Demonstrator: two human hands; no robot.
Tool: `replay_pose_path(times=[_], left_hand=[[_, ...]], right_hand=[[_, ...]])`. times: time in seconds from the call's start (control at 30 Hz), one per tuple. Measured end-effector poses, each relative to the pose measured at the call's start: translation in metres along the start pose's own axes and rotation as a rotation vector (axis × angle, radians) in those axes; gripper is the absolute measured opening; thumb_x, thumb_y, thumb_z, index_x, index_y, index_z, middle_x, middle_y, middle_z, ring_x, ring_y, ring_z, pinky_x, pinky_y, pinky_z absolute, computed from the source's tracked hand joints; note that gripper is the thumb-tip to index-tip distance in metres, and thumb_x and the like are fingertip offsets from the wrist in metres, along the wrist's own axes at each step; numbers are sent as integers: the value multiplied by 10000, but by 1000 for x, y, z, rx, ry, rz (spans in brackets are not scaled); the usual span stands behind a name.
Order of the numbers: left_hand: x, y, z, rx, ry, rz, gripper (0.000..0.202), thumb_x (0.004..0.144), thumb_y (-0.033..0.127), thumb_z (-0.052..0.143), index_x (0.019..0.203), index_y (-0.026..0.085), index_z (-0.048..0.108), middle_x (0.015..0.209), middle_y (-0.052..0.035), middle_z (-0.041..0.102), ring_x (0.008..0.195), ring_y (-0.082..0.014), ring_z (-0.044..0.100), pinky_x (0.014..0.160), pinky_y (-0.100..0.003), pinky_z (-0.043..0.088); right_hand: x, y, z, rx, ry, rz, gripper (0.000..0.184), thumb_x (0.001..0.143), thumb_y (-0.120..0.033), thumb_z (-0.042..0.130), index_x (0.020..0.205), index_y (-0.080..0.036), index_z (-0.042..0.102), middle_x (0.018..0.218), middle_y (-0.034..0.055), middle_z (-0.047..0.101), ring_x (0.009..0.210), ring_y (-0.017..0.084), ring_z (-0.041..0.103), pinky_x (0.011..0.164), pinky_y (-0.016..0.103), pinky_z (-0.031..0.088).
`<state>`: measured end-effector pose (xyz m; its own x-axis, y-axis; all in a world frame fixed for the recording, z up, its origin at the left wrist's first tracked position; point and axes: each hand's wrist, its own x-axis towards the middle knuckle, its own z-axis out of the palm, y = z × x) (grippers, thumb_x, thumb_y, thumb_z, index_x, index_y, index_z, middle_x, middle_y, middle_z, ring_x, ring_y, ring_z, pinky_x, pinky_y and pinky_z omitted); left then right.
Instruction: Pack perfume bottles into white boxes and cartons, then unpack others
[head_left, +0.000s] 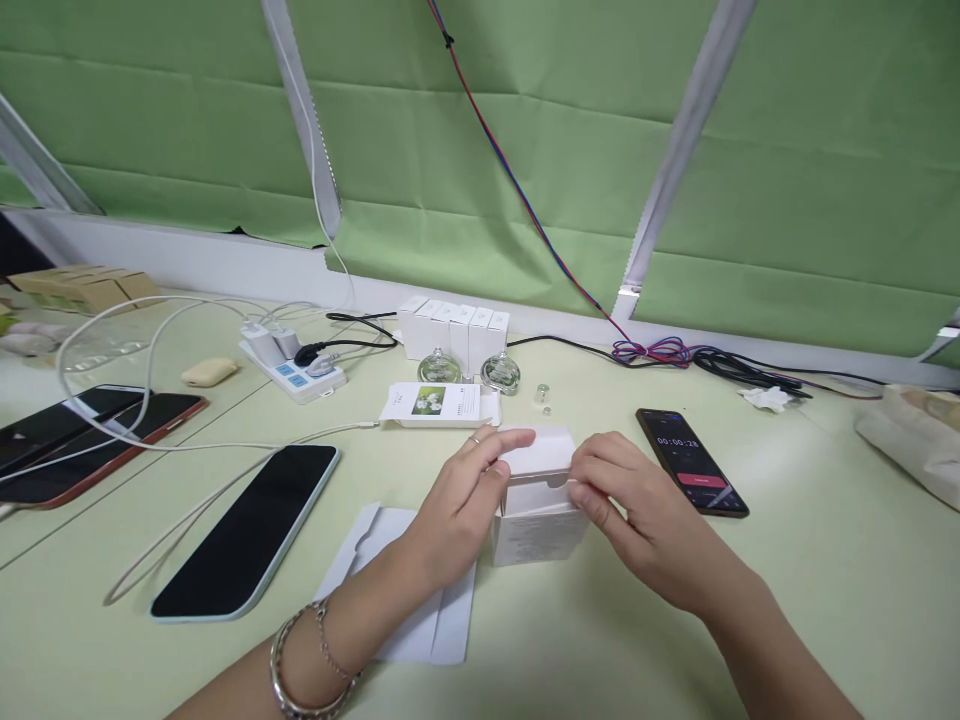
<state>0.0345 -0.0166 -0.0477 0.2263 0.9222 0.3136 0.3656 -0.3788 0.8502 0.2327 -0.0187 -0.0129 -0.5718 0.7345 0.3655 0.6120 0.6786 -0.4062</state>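
Observation:
A small white carton stands on the pale green table in front of me, its top flap half open. My left hand grips the carton's left side, fingers on the flap. On the other side my right hand pinches the flap's right edge. A flat unfolded white carton lies under my left wrist. Behind the carton lies a white card box with a flower picture, and two round glass bottles stand near a row of white boxes.
A phone showing a timer lies to the right. A dark phone and two more phones lie to the left with white cables. A power strip sits at the back, black cables at the right, a small metal cap near the bottles.

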Motion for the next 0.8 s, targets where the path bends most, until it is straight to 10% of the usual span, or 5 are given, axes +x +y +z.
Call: replay_pose_path(times=[0.2,0.37,0.53,0.8], left_hand=[[-2,5,3,14,16,-52,363,938,341,271,1140,253,560,1188,-15,546,1210,-211,394,1039,-387,280],[-2,3,4,6,-15,-63,420,940,413,238,1147,255,567,1188,-20,548,1209,-222,393,1047,-406,269],[0,6,-2,-65,-2,-140,396,923,449,294,1114,254,581,1218,-14,539,1197,-226,409,1035,-396,289],[-4,16,-10,-50,-251,-204,650,694,456,657,1270,283,411,1241,-47,458,1099,-254,458,913,-387,416]], right_hand=[[-11,-4,12,16,120,-185,168,864,-111,375,742,-188,461,790,40,517,794,182,444,740,356,404],[-13,0,24,4,240,-2,186,882,-141,374,737,-195,478,797,47,501,774,177,464,638,299,424],[-21,3,34,-209,373,-364,297,792,-27,429,990,-197,571,811,43,556,806,181,495,824,404,394],[-32,15,28,95,323,-289,255,903,-222,360,988,-192,598,834,60,580,811,196,552,792,409,413]])
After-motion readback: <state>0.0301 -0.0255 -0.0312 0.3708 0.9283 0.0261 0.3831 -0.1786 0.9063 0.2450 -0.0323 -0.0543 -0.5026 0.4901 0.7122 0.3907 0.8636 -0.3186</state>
